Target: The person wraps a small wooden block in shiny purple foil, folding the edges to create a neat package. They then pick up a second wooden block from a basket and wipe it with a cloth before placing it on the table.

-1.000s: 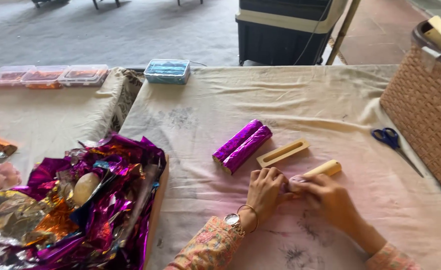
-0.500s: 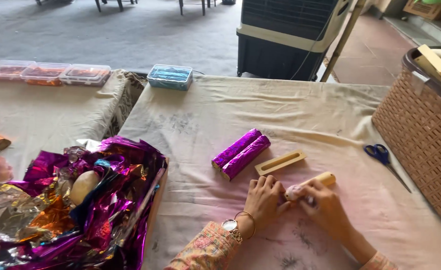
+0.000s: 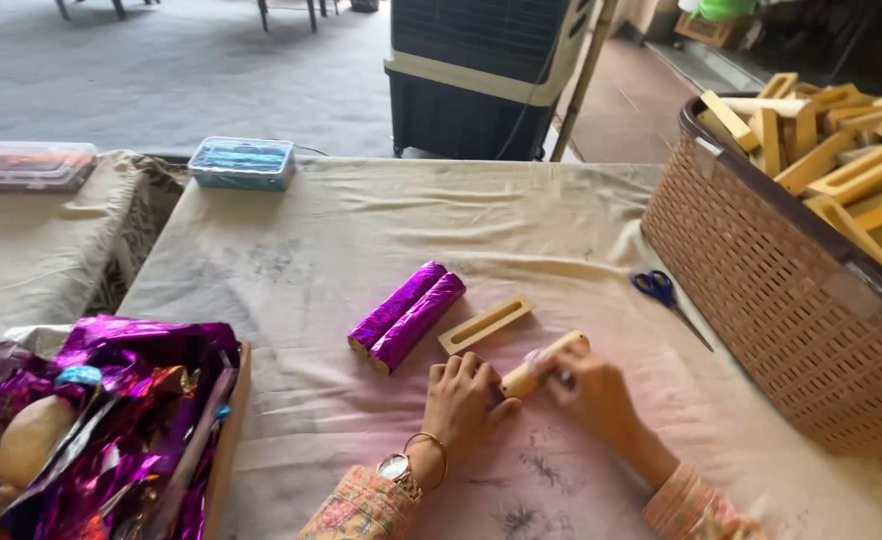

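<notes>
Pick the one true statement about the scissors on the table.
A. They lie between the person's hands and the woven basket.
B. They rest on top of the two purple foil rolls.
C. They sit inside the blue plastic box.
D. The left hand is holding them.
A: the blue-handled scissors lie flat on the cloth, right of the right hand and just left of the woven basket, untouched by either hand.
</notes>
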